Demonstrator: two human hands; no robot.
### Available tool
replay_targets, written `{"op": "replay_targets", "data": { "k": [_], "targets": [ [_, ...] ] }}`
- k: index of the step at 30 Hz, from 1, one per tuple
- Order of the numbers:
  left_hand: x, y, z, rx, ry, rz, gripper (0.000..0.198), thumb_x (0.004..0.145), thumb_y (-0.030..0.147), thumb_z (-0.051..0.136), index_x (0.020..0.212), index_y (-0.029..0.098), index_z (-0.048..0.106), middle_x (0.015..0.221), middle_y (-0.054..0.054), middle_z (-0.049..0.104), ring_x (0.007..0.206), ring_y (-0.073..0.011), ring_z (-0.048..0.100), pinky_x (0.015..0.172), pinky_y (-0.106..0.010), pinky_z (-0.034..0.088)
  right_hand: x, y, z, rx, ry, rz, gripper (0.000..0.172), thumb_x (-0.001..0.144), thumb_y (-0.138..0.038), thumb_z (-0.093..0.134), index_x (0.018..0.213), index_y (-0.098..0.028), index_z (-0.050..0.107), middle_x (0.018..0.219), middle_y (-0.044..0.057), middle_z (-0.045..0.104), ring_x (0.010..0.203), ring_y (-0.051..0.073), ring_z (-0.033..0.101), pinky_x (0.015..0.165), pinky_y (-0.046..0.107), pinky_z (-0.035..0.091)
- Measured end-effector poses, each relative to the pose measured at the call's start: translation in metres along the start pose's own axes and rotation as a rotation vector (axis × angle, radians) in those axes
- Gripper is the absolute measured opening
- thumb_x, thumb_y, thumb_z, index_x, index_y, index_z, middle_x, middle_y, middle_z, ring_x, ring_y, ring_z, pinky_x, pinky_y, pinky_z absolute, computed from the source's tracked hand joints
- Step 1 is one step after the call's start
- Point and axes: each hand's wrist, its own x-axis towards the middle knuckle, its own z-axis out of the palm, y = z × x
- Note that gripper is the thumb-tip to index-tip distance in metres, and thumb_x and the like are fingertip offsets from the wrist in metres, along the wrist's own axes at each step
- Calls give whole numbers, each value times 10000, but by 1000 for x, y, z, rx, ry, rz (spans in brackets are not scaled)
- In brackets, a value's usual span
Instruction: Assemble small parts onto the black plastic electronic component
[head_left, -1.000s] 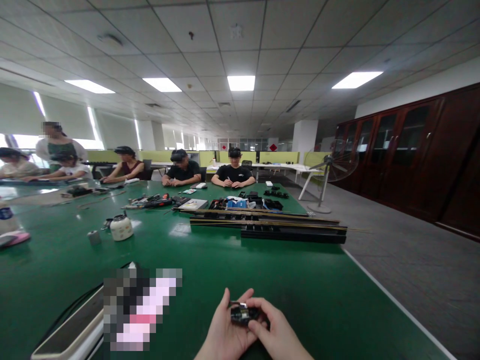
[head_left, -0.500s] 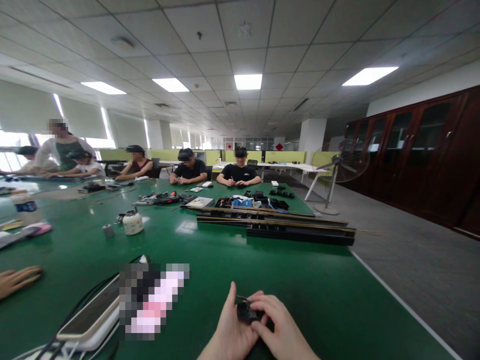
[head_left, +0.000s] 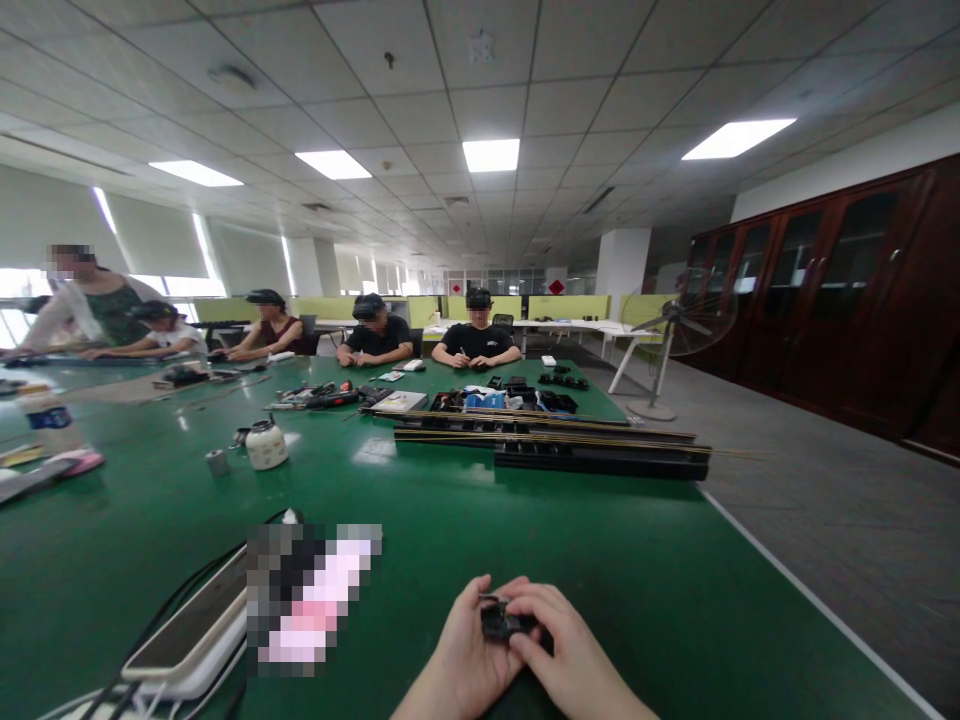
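A small black blocky part sits between my two hands, low over the green table. My left hand cradles it from the left, palm up, with the thumb along its near upper side. From the right, my right hand pinches the part with thumb and fingertips. Its exact kind is too small and dark to make out, and the fingers cover its right side.
Left of my hands lie a phone on a white device, and cables. Beyond stand a patterned jar and a grey roll. Long black rails with thin rods cross the table ahead. Several people sit at the far side.
My left thumb has lowered from sticking up to lying against the black part. Both hands have shifted slightly right. The other person's hand at the left edge has gone from view.
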Motion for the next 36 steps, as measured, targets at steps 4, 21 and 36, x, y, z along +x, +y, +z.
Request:
{"op": "replay_targets", "data": {
  "k": [4, 21, 36],
  "targets": [
    [2, 1, -2, 2, -17, -8, 335, 844, 366, 395, 869, 84, 573, 713, -87, 628, 659, -189, 606, 705, -319, 469, 0, 4, 3, 45, 31, 32, 238, 692, -130, 548, 881, -252, 629, 1042, 40, 630, 1056, 218, 513, 939, 377, 365],
    [-4, 3, 6, 5, 76, -18, 314, 844, 380, 419, 875, 92, 540, 746, -122, 627, 649, -199, 620, 668, -323, 500, 6, 16, 0, 649, 280, 253, 313, 621, -405, 706, 851, -200, 653, 838, 61, 686, 817, 228, 616, 800, 365, 455],
    [-3, 5, 3, 18, 71, -71, 342, 822, 393, 432, 974, 95, 501, 956, -218, 608, 817, -292, 633, 618, -301, 508, 8, 18, -10, 1157, 457, 471, 341, 529, -321, 790, 826, -202, 672, 786, 8, 682, 755, 144, 593, 702, 256, 456]
  ]
}}
